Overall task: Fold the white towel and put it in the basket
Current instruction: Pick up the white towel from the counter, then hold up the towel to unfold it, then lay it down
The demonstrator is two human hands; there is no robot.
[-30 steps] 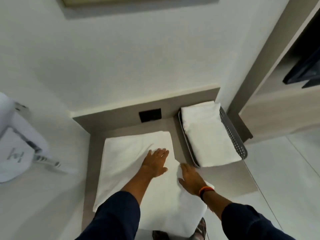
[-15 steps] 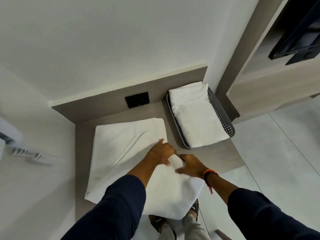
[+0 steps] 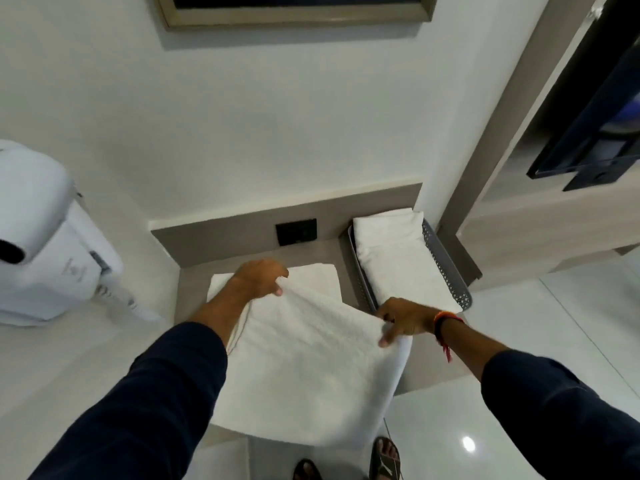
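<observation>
Right now the white towel (image 3: 304, 368) lies spread over the grey table (image 3: 412, 372), its near edge hanging past the table's front toward your feet. You have a lifted fold of it raised between your two hands, so a ridge of cloth runs from one hand to the other above the flat layer underneath. Your left hand (image 3: 259, 278) is closed on the far corner of that fold, fingers curled over the cloth near the back of the table. Your right hand (image 3: 401, 318) pinches the other corner at the towel's right edge, thumb on top and fingertips beneath. A flat part of the towel shows beyond your left hand, reaching toward the back wall.

Just beside the towel on the right stands the grey perforated basket (image 3: 446, 268), pushed into the table's back right corner. A folded white towel (image 3: 398, 258) already lies in it, filling most of it. Your right hand is close to the basket's near end but apart from it.

On the upstand behind the table sits a black wall socket (image 3: 296, 231). To the left, well apart from the towel, a white wall-mounted hair dryer (image 3: 45, 237) hangs. Your dark blue sleeves (image 3: 152, 403) cover both forearms, and an orange wristband (image 3: 445, 318) circles your right wrist. Your sandalled feet (image 3: 384, 459) show on the glossy floor below.
</observation>
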